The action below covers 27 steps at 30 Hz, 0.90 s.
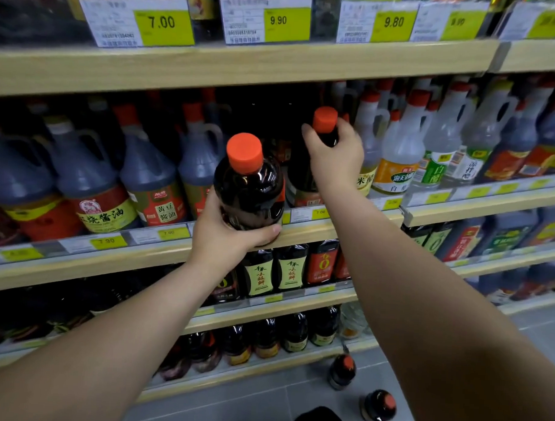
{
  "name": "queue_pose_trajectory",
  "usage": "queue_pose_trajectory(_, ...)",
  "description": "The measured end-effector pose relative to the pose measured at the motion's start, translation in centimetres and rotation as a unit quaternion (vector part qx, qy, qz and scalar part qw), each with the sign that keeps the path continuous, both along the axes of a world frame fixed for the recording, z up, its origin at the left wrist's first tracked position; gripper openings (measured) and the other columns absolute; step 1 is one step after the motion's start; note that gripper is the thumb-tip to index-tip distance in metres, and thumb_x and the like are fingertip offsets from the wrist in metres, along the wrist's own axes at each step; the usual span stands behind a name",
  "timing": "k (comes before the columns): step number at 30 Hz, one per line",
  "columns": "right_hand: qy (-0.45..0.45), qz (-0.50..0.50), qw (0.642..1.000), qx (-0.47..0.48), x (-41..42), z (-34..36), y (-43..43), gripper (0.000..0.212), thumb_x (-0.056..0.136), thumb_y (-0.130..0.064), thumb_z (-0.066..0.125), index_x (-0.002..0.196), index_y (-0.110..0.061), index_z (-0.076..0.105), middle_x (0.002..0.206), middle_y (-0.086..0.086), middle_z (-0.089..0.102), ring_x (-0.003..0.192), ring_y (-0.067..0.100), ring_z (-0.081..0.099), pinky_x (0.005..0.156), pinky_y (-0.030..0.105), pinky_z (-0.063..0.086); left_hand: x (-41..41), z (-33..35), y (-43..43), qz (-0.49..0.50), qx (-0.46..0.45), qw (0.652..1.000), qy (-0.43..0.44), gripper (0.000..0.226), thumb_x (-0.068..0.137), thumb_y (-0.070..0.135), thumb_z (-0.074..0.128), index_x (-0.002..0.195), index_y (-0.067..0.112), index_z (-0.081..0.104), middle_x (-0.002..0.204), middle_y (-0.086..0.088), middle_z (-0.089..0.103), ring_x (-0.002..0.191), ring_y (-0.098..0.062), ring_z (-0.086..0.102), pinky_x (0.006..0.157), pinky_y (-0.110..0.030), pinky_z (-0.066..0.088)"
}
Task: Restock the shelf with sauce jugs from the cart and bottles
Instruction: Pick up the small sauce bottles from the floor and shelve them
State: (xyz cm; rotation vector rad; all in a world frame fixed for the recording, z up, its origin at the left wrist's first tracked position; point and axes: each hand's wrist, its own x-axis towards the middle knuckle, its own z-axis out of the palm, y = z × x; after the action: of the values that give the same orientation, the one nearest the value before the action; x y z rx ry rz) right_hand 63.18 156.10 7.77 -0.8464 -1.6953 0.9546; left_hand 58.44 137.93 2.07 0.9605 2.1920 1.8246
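My left hand (pixel 220 236) is wrapped around the lower body of a dark, round-shouldered plastic sauce bottle with an orange screw cap (pixel 249 181), fingers curled under its base and thumb across the front, holding it upright just in front of the pale wood-look shelf edge (pixel 307 232). My right hand (pixel 333 155) reaches further in and pinches the neck of a second dark bottle with an orange cap (pixel 323 130), which seems to stand already on the shelf board, though my hand and the near bottle hide its base. To do this step well, I judge I should slide the right-hand bottle straight back into the dark gap behind it, keep it vertical and let go only when it sits flat, then set the left-hand bottle down in front of it with its label facing out. Just left of my left hand stand grey handled jugs with red and yellow labels (pixel 151 177); just right of my right hand are clear jugs of pale vinegar with red caps (pixel 401 145). Below my right arm, two more small dark bottles with orange caps (pixel 378 406) wait on the grey floor tiles (pixel 263 395); no cart is in view.
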Motion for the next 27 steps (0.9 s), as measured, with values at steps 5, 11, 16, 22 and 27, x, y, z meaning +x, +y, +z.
queue_pose_trajectory(5, -0.088, 0.012, 0.996, -0.023, -2.3, -0.1, 0.7, 0.063, 0.089, -0.051, 0.057, 0.143, -0.021, 0.042, 0.144, 0.014, 0.040, 0.135, 0.032, 0.032, 0.109, 0.035, 0.026, -0.2, -0.2, -0.3, 0.015, -0.006, 1.000, 0.000, 0.084, 0.050, 0.028, 0.093, 0.120, 0.037, 0.048, 0.111, 0.024, 0.059, 0.108, 0.002, 0.055, 0.085, -0.012, 0.041)
queue_pose_trajectory(11, -0.025, 0.008, 0.998, -0.060, -3.2, -1.8, 0.8, 0.081, 0.087, -0.047, 0.063, 0.149, -0.009, 0.026, 0.151, 0.011, 0.037, 0.140, 0.026, 0.033, 0.113, 0.033, 0.027, -0.3, -0.7, -0.8, 0.022, -0.007, 1.000, -0.007, 0.085, 0.049, 0.026, 0.094, 0.120, 0.038, 0.048, 0.114, 0.025, 0.059, 0.110, 0.001, 0.056, 0.095, -0.024, 0.045)
queue_pose_trajectory(16, -0.092, -0.002, 0.996, 0.014, -1.8, -6.3, -0.3, 0.077, 0.086, -0.039, 0.067, 0.146, -0.006, 0.032, 0.147, 0.014, 0.041, 0.138, 0.028, 0.036, 0.114, 0.042, 0.032, 0.2, -0.8, -0.9, 0.031, -0.007, 0.999, -0.015, 0.088, 0.049, 0.029, 0.094, 0.123, 0.037, 0.048, 0.116, 0.023, 0.059, 0.113, 0.000, 0.055, 0.098, -0.029, 0.046)
queue_pose_trajectory(22, -0.173, -0.055, 0.983, -0.007, -2.2, -6.6, -0.4, 0.081, 0.075, -0.048, 0.074, 0.139, -0.013, 0.038, 0.136, 0.017, 0.037, 0.130, 0.034, 0.030, 0.103, 0.044, 0.036, 0.7, 0.4, 0.3, 0.047, 0.016, 0.999, -0.002, 0.092, 0.049, 0.035, 0.093, 0.129, 0.033, 0.048, 0.123, 0.019, 0.059, 0.118, -0.002, 0.054, 0.102, -0.031, 0.045)
queue_pose_trajectory(27, -0.158, -0.080, 0.984, 0.022, -1.7, -6.7, -0.4, 0.065, 0.081, -0.039, 0.069, 0.134, -0.008, 0.048, 0.135, 0.010, 0.045, 0.127, 0.030, 0.037, 0.099, 0.042, 0.039, 0.3, 1.2, 2.7, 0.074, 0.040, 0.996, 0.016, 0.083, 0.051, 0.029, 0.093, 0.122, 0.031, 0.050, 0.119, 0.019, 0.059, 0.117, -0.003, 0.054, 0.102, -0.029, 0.045)
